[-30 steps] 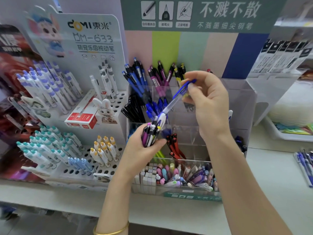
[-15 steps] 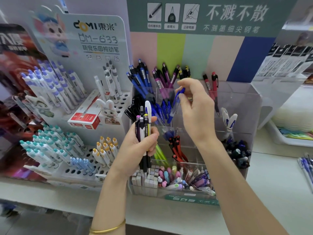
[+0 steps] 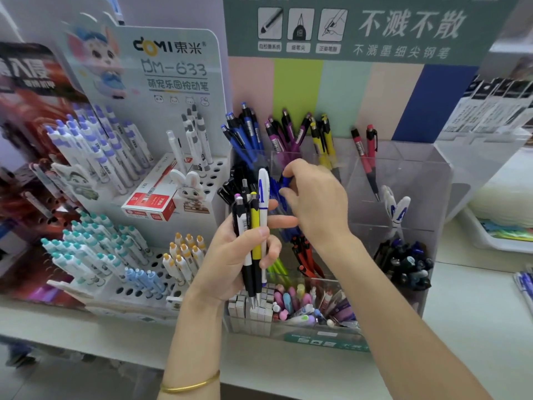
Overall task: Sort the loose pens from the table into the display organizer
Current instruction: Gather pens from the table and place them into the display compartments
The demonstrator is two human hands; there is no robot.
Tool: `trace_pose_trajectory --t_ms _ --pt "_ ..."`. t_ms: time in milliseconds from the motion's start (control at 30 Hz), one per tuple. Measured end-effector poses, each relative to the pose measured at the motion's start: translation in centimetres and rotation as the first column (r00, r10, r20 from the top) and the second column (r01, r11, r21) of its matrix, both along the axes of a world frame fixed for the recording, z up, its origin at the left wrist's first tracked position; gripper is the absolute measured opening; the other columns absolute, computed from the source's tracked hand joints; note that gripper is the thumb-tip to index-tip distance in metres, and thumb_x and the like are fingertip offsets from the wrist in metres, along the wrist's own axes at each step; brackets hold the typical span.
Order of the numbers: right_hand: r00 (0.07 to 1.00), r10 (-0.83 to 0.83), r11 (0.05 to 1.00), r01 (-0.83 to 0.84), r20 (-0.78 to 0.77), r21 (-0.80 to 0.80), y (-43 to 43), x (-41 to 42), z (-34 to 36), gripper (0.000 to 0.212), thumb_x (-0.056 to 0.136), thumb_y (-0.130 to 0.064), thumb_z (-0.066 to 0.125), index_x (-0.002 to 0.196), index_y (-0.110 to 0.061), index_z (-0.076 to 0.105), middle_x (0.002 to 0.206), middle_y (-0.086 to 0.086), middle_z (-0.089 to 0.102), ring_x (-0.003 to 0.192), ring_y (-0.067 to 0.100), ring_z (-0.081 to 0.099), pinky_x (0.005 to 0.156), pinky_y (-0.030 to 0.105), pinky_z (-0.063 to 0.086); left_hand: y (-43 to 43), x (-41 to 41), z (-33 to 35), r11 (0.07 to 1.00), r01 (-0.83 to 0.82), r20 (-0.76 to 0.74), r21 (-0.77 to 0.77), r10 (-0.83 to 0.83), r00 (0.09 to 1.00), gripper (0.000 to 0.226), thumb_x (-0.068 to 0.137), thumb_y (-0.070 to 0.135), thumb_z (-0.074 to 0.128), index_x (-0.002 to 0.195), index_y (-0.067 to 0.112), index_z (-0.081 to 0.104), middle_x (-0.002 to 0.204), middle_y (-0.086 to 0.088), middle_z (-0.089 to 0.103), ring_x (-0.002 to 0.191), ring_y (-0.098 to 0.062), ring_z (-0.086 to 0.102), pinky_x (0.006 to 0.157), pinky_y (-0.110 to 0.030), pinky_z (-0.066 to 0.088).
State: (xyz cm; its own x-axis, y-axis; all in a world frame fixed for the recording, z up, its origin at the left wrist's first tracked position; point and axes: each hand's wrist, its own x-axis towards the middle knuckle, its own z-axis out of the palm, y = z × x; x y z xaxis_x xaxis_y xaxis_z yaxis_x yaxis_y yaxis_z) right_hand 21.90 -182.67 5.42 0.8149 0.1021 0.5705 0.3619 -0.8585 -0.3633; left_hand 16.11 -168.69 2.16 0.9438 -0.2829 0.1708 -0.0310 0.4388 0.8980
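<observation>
Lowering the blue pen (image 3: 287,181) into the clear display organizer (image 3: 403,168), the right hand (image 3: 317,203) pinches it low in a slot; 1 second ago it was up high. The left hand (image 3: 227,261) grips the bunch of pens (image 3: 255,226) left to sort.

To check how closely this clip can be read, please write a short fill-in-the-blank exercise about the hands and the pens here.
The left hand grips a bundle of pens; its tallest pen is white with a blue letter ____.
The single pen pinched by the right hand is coloured ____.
The gold bracelet sits on the ____ wrist.
Two ____ pens stand in the clear organizer's back row, right of the yellow pens.
Missing: A; blue; left; red.
</observation>
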Motion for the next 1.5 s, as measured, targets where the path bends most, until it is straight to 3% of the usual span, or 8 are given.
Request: trace_pose_trajectory --t_ms 133,200,300,433,733,933,1133,1500 --pt "0.997 -0.029 0.999 0.028 -0.067 -0.019 -0.1 -0.5 -0.7 0.026 0.087 -0.015 0.064 0.110 -0.010 0.052 0.090 0.004 0.063 0.089 0.025 0.057 0.061 0.032 0.038 -0.5 0.0 0.0 1.000 0.018 -0.020 -0.020 -0.018 1.000 0.034 0.087 0.005 0.049 0.122 0.006 0.052 0.092 -0.011 0.070 0.053 -0.012 0.053 0.050 -0.021 0.043" --pt "0.998 0.008 0.979 0.003 -0.055 0.206 -1.0 -1.2 -0.6 0.018 0.090 -0.015 0.062 0.107 -0.012 0.055 0.090 0.000 0.064 0.086 0.019 0.059 0.065 0.032 0.044 -0.8 0.0 0.1 0.999 0.030 -0.026 -0.015 -0.030 0.999 0.034 0.087 0.005 0.049 0.122 0.006 0.052 0.090 -0.010 0.070 0.055 -0.013 0.055 0.049 -0.021 0.042" --pt "0.976 0.190 0.766 -0.082 -0.103 0.637 -2.4 -2.6 0.8 0.012 0.097 -0.022 0.052 0.095 -0.017 0.063 0.079 -0.005 0.065 0.069 0.003 0.059 0.062 0.023 0.047 -1.6 0.1 0.3 0.999 0.052 -0.030 0.002 -0.052 0.998 0.035 0.088 0.004 0.049 0.123 0.005 0.052 0.098 -0.017 0.071 0.059 -0.015 0.059 0.050 -0.021 0.044" --pt "0.833 0.488 0.603 -0.106 -0.261 0.790 -3.8 -4.3 2.0 0.009 0.090 -0.021 0.063 0.089 -0.013 0.068 0.078 0.000 0.064 0.066 0.000 0.060 0.056 0.013 0.048 -3.3 0.1 0.5 0.995 0.096 -0.048 0.021 -0.095 0.994 0.033 0.088 0.007 0.050 0.122 0.006 0.053 0.106 -0.021 0.071 0.066 -0.020 0.067 0.052 -0.024 0.050" --pt "0.963 0.210 0.558 0.021 -0.166 0.829 -8.7 -5.5 1.2 0.011 0.096 -0.014 0.053 0.088 -0.012 0.061 0.066 0.000 0.055 0.054 0.007 0.051 0.047 0.018 0.042 -6.0 0.7 0.2 0.992 0.071 -0.135 0.102 -0.057 0.989 0.010 0.098 0.000 0.044 0.105 0.003 0.051 0.106 -0.019 0.072 0.105 -0.036 0.068 0.083 -0.046 0.058" --pt "0.985 -0.171 0.590 0.099 0.005 0.801 -12.8 -6.4 1.7 0.019 0.099 -0.014 0.050 0.087 -0.029 0.051 0.078 -0.005 0.056 0.061 0.006 0.058 0.049 0.018 0.048 -8.3 0.9 0.6 0.949 -0.017 0.009 0.315 0.015 1.000 0.006 0.100 0.004 0.045 0.103 0.008 0.049 0.077 -0.006 0.069 0.047 -0.018 0.050 0.048 -0.026 0.045" --pt "0.921 -0.343 0.786 0.176 0.182 0.593 -14.1 -5.6 1.6 0.009 0.096 -0.021 0.050 0.099 -0.014 0.054 0.087 0.001 0.054 0.079 0.025 0.055 0.070 0.047 0.052 -10.0 1.1 -0.1 0.974 0.108 -0.117 0.200 -0.086 0.989 0.015 0.099 0.002 0.047 0.113 0.008 0.049 0.067 -0.001 0.045 0.048 -0.011 0.035 0.045 -0.022 0.033" --pt "0.918 -0.391 0.915 0.396 -0.066 0.079 -13.1 -4.4 -0.7 0.017 0.097 -0.023 0.053 0.107 -0.009 0.056 0.088 0.009 0.067 0.077 0.029 0.058 0.060 0.031 0.035 -10.9 1.2 -0.5 0.950 0.308 -0.140 -0.049 -0.312 0.940 0.042 0.078 -0.005 0.047 0.118 0.007 0.051 0.082 -0.007 0.054 0.059 -0.016 0.042 0.053 -0.028 0.040"
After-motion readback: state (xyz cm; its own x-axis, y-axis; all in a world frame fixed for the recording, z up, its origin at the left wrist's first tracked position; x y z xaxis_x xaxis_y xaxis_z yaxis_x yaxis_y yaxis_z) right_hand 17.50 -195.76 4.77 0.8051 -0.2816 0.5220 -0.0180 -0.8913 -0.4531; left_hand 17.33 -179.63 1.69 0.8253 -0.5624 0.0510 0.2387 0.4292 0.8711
